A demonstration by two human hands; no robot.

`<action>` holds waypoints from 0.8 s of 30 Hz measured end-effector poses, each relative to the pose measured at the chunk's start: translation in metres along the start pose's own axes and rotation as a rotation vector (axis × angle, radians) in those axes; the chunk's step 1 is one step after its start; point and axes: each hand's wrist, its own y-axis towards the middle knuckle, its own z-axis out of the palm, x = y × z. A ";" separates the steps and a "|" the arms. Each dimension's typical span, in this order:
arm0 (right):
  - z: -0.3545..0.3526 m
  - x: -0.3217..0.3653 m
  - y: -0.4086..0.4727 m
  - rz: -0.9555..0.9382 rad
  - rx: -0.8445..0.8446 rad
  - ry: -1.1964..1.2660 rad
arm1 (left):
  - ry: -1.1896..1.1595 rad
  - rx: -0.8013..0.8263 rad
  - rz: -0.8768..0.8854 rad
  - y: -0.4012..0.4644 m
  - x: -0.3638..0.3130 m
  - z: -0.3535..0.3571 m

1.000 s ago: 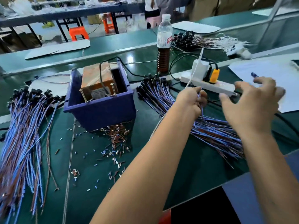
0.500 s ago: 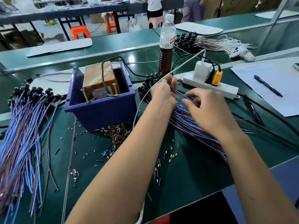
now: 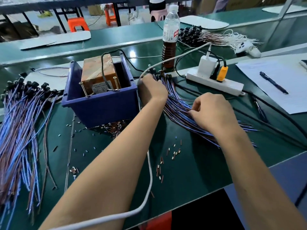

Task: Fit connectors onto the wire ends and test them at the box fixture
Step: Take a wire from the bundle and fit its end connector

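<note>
A bundle of blue and brown wires [image 3: 181,112] with black plugs at its far end lies right of the blue box fixture [image 3: 99,103], which holds an orange-brown unit with two upright screws. My left hand [image 3: 152,89] rests on the bundle's plug end, fingers curled among the plugs. My right hand [image 3: 211,110] pinches into the wires mid-bundle. A second wire bundle [image 3: 20,130] lies at the left. Small loose connectors [image 3: 172,151] are scattered on the green mat.
A white power strip [image 3: 216,83] with plugs, a bottle [image 3: 170,39] and a paper with a pen [image 3: 274,83] stand behind and to the right. A white cable [image 3: 149,171] runs over my left forearm. Black cables cross the right side.
Both hands came down from the air onto the right bundle. The left hand moved left to the plug end; the right hand settled mid-bundle.
</note>
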 end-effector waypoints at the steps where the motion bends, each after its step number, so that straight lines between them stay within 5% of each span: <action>1: 0.003 0.002 0.000 -0.005 -0.034 0.008 | 0.093 0.006 0.062 -0.003 0.004 0.000; 5: 0.011 0.017 0.004 -0.062 -0.143 0.201 | 0.358 0.015 0.295 -0.014 0.012 0.001; 13: 0.026 0.025 0.004 -0.057 -0.076 0.132 | 0.304 0.144 0.232 -0.027 0.011 -0.004; 18: 0.015 0.034 0.003 -0.056 -0.147 0.219 | 0.237 0.429 0.156 -0.034 0.007 -0.030; 24: 0.005 0.082 -0.010 -0.265 -0.411 0.455 | -0.005 0.975 0.046 -0.047 0.023 -0.109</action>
